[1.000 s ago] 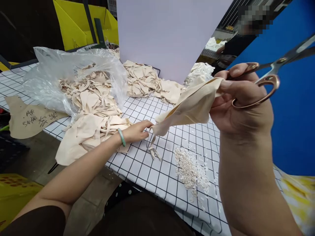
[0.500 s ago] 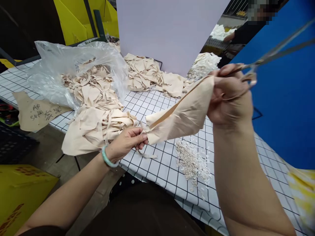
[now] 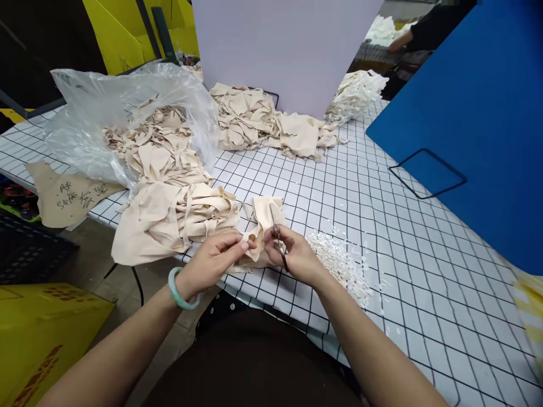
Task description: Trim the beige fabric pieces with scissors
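Observation:
A beige cloth piece (image 3: pixel 263 217) lies bunched on the checked tablecloth (image 3: pixel 382 226) near the front edge. My left hand (image 3: pixel 218 257), with a green bangle on the wrist, pinches the cloth's left side. My right hand (image 3: pixel 292 254) is closed round scissors (image 3: pixel 279 246), whose blades point up against the cloth. A heap of small white clippings (image 3: pixel 341 263) lies just right of my right hand.
A pile of beige cloth (image 3: pixel 178 217) spills from a clear plastic bag (image 3: pixel 106 118) at the left. More beige pieces (image 3: pixel 263 121) lie before a white board (image 3: pixel 288 51). A blue board (image 3: pixel 470 113) stands at the right. A brown paper with writing (image 3: pixel 68 195) hangs off the left edge.
Both hands came down from a raised, stretched hold to the table's front edge. The cloth is now bunched between them, and the scissors went from pointing away to touching the cloth.

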`<move>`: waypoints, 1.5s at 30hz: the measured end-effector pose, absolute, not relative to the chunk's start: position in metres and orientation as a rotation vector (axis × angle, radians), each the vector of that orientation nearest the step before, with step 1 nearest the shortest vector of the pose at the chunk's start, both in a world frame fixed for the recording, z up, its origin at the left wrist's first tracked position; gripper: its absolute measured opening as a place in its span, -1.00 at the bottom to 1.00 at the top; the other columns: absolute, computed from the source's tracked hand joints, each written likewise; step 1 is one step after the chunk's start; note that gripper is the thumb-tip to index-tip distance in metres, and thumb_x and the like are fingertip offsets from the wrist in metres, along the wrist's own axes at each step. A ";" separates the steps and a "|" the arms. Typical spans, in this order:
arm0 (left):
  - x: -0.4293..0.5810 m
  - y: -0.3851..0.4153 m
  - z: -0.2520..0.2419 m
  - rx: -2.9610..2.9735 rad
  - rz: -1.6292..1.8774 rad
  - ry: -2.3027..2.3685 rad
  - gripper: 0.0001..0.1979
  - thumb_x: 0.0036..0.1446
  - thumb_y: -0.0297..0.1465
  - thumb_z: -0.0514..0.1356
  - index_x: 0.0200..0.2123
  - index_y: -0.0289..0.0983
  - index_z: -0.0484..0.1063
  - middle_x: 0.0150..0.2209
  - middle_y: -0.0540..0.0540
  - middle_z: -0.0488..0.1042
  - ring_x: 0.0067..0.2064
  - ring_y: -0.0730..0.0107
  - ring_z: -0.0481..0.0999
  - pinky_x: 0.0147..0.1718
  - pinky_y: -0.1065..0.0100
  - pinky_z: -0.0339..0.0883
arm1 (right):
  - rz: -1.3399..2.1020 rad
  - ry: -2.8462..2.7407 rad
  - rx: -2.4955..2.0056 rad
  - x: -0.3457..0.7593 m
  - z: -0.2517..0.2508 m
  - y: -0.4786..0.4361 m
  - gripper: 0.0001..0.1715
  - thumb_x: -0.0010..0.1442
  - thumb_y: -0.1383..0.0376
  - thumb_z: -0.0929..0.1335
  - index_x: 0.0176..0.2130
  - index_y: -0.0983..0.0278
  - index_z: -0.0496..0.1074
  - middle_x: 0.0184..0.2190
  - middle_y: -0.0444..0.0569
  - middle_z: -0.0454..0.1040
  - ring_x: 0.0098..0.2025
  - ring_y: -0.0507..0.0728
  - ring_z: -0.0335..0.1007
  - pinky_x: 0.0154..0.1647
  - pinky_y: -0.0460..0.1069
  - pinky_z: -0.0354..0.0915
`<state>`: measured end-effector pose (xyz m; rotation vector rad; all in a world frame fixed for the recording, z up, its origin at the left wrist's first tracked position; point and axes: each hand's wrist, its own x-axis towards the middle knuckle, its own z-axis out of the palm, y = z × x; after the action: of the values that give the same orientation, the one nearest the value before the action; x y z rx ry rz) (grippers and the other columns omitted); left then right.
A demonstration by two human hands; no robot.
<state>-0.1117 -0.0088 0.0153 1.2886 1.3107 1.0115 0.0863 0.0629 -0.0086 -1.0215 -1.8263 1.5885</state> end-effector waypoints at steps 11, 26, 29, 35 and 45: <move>-0.119 -0.026 0.022 1.259 0.872 1.326 -0.64 0.29 -0.19 0.10 -0.34 -0.31 0.57 -0.53 0.00 0.31 -0.42 0.40 0.31 -0.37 0.38 0.25 | 1.505 -1.827 -0.861 0.054 -0.017 0.067 -0.74 -0.02 0.34 0.42 -0.24 0.22 0.42 -0.14 -0.02 0.47 -0.07 0.16 0.41 -0.05 0.05 0.35; -0.125 -0.019 0.025 1.613 0.895 1.593 -0.80 0.33 -0.26 0.10 -0.10 -0.24 0.40 -0.31 -0.05 0.45 -0.29 0.34 0.40 -0.29 0.37 0.30 | 2.069 -1.559 -0.866 0.044 0.021 0.091 -0.69 -0.07 0.18 0.51 -0.50 0.27 0.36 -0.64 -0.26 0.25 -0.61 -0.07 0.06 -0.60 -0.11 0.00; -0.125 -0.018 0.027 1.491 0.895 1.447 -0.72 0.34 -0.20 0.08 -0.30 -0.27 0.40 -0.46 0.03 0.27 -0.42 0.44 0.25 -0.44 0.43 0.18 | 2.037 -1.581 -0.887 0.049 0.019 0.093 -0.70 -0.07 0.18 0.51 -0.44 0.27 0.39 -0.60 -0.23 0.30 -0.59 -0.06 0.11 -0.58 -0.11 0.02; -0.124 -0.017 0.039 1.162 0.794 1.126 -0.61 0.36 -0.13 0.03 -0.23 -0.31 0.48 -0.59 0.09 0.13 -0.55 0.50 0.11 -0.55 0.44 0.10 | 2.004 -1.584 -0.918 0.060 0.012 0.092 -0.69 -0.08 0.22 0.52 -0.33 0.26 0.44 -0.54 -0.21 0.34 -0.51 -0.01 0.20 -0.49 -0.09 0.12; -0.073 -0.002 0.022 1.290 1.382 1.097 -0.67 0.37 -0.28 0.05 -0.40 -0.25 0.48 -0.12 -0.14 0.40 -0.22 0.31 0.44 -0.19 0.25 0.39 | 1.931 -1.332 -0.923 0.054 -0.014 0.045 -0.57 -0.09 0.07 0.53 -0.31 0.21 0.37 -0.47 -0.16 0.35 -0.40 0.09 0.30 -0.38 -0.01 0.29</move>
<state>-0.0729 -0.0022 0.0215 1.2898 1.0966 1.3820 0.0535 0.0450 -0.0137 -0.9234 -1.3317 1.9308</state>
